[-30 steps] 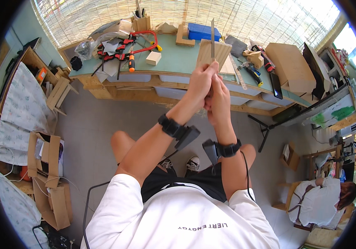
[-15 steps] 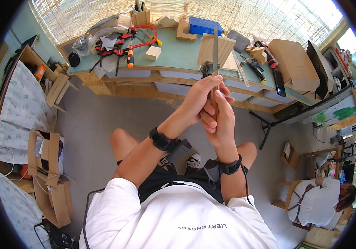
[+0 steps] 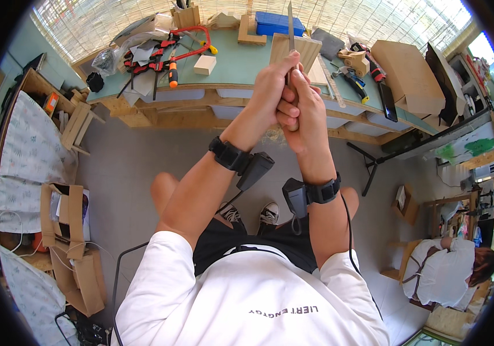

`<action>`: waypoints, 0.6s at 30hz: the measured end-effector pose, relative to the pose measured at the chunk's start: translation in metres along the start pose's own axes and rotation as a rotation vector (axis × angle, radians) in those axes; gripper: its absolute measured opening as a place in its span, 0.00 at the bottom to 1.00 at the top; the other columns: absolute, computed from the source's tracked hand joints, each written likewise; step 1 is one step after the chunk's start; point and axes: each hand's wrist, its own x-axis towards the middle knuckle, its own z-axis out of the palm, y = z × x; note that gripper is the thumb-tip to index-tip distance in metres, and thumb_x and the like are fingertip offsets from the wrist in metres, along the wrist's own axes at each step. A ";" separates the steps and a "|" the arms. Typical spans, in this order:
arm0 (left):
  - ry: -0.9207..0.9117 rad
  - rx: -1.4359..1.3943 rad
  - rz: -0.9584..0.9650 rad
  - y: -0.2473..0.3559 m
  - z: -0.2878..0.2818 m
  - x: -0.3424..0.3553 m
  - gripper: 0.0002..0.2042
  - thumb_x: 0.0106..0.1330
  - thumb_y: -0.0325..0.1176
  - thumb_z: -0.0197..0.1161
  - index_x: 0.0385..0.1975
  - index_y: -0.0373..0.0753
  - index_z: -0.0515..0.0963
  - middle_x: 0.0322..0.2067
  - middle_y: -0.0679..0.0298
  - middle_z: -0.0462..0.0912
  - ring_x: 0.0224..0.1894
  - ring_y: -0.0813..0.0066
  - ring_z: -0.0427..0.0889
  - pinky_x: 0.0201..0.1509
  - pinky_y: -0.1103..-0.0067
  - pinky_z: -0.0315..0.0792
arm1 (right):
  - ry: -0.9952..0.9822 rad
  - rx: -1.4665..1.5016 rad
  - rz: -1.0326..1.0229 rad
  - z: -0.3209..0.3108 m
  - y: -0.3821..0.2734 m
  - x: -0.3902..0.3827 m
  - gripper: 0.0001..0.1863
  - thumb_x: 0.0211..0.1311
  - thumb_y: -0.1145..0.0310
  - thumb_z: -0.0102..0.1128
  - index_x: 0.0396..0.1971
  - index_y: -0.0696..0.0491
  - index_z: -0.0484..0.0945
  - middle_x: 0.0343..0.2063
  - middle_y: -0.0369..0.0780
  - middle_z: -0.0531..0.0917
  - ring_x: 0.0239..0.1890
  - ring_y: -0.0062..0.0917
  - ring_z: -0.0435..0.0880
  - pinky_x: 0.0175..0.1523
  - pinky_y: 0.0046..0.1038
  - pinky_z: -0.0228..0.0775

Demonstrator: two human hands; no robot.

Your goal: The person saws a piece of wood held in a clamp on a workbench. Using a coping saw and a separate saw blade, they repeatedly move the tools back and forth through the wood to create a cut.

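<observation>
My left hand and my right hand are closed together around the wooden handle of a long, thin metal tool, probably a file. Its blade points away from me, lying over or against an upright wooden board at the workbench's front edge; whether it touches the board I cannot tell. Whatever supports the board is hidden behind my hands. A small pale wood block lies to their left, and pliers lie to the right of the board.
The green-topped bench carries red-and-black clamps, a red-framed saw, a blue case and a cardboard box. Open cartons stand at left, a tripod at right. Another person sits at lower right.
A second ago the tool was over the board; half a second ago both hands had drawn it toward me. Now they have pushed it forward again, farther than at first.
</observation>
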 end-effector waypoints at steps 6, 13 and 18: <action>-0.024 -0.012 0.010 -0.030 0.000 -0.049 0.18 0.73 0.46 0.56 0.28 0.37 0.72 0.22 0.60 0.78 0.25 0.66 0.84 0.27 0.75 0.77 | 0.048 -0.059 0.047 -0.004 0.008 -0.062 0.15 0.75 0.59 0.52 0.56 0.45 0.73 0.18 0.28 0.69 0.10 0.10 0.63 0.11 0.16 0.50; -0.009 -0.008 0.056 -0.025 -0.004 -0.043 0.19 0.74 0.47 0.54 0.27 0.37 0.72 0.23 0.60 0.77 0.27 0.65 0.84 0.30 0.75 0.77 | 0.058 -0.074 0.053 0.000 0.009 -0.054 0.11 0.75 0.59 0.51 0.51 0.45 0.74 0.19 0.28 0.69 0.10 0.10 0.62 0.11 0.15 0.49; 0.030 0.070 0.016 0.006 0.001 0.010 0.19 0.73 0.46 0.56 0.26 0.36 0.74 0.21 0.60 0.78 0.23 0.65 0.83 0.23 0.74 0.77 | 0.022 -0.040 -0.006 0.004 -0.005 0.012 0.05 0.75 0.61 0.53 0.41 0.44 0.74 0.20 0.28 0.69 0.11 0.08 0.61 0.11 0.13 0.50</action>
